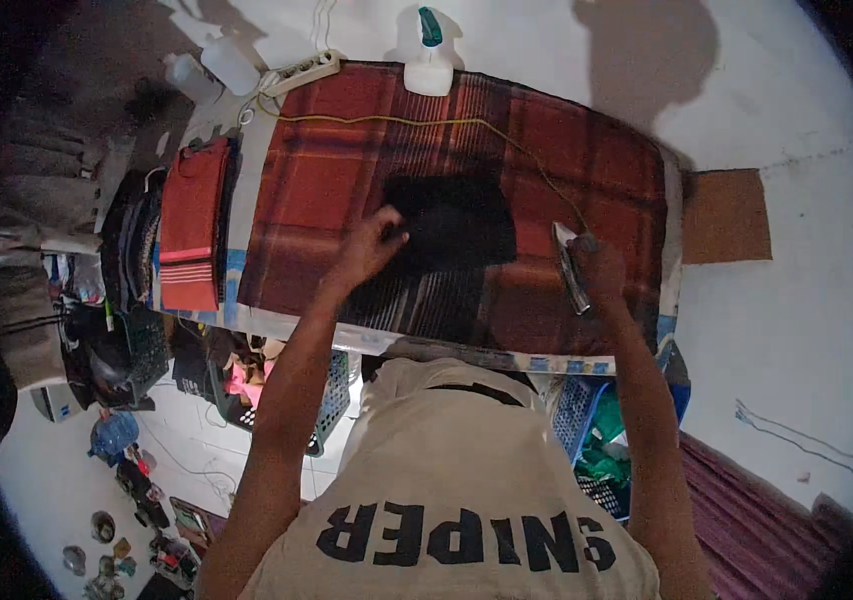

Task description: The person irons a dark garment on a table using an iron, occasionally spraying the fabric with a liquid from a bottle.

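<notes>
A black folded cloth (456, 221) lies on a red plaid blanket (321, 180) that covers the table in front of me. At the cloth's left edge is my left hand (368, 246), thumb and forefinger apart, with nothing seen between them. Whether its fingertips touch the fabric is hard to tell. My right hand (600, 270) grips a clothes iron (570, 270) to the right of the cloth. The iron's soleplate is turned on edge, facing left, apart from the cloth. From the iron a yellowish cord (396, 120) runs across the blanket's far part.
A power strip (302, 73) and a white spray bottle (428, 75) stand along the far edge. Folded red clothes (190, 225) lie at the left, beside hanging garments (133, 232). Below the table are a blue basket (572, 412) and a dark laundry basket (332, 397).
</notes>
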Available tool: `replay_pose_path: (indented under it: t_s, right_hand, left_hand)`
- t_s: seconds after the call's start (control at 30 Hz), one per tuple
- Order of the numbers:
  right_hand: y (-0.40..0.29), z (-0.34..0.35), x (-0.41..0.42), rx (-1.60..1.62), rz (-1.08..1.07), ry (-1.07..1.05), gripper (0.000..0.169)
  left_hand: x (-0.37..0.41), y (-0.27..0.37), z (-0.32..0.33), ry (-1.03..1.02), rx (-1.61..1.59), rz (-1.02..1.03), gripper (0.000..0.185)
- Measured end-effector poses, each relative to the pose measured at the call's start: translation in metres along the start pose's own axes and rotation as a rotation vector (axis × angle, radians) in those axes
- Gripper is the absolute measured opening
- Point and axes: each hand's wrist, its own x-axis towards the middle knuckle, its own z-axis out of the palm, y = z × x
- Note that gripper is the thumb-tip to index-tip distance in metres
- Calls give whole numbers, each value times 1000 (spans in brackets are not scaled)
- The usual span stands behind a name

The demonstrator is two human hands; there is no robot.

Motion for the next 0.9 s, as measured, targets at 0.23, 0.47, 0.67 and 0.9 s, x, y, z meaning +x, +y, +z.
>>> replay_pose_path:
  t_s: [0.23, 0.47, 0.67, 0.9]
  right_hand:
    - [48, 21, 17, 34, -89, 19, 75]
    - [26, 4, 14, 44, -123, -30, 65]
    - [-1, -7, 15, 60, -322, -143, 60]
    - [-109, 25, -18, -14, -675, -210, 55]
  left_hand:
    - [-151, 21, 60, -34, 27, 167, 41]
    - [-211, -14, 122, 312, 111, 139, 32]
    - [-210, -6, 138, 483, 78, 119, 27]
    - [-213, -22, 127, 353, 205, 78, 17]
